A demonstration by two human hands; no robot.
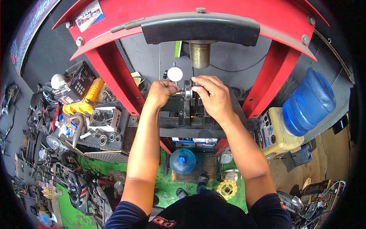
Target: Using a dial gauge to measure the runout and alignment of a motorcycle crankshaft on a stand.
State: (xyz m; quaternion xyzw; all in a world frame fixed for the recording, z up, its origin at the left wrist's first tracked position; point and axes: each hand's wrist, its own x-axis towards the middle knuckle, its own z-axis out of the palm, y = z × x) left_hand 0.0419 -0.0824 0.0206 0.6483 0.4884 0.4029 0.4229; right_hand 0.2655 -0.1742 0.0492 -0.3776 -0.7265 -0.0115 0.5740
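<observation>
In the head view, a metal crankshaft (188,91) with round webs lies across dark steel supports on the press bed (171,123). My left hand (163,93) is closed around its left shaft end, thumb and fingers pinched together. From the other side my right hand (215,98) pinches the right part of it, fingers over the top and thumb in front; that end is mostly hidden. A dial indicator (175,74) with a white round face stands just above my left fingers, its stem pointing down toward the shaft.
A red press frame (263,78) surrounds the work, its steel ram (200,55) hanging overhead. Left is a bench with bearings (103,140), a yellow case (88,100) and tools. A blue water jug (309,102) and cream canister (276,133) stand right. Another jug (183,161) sits below.
</observation>
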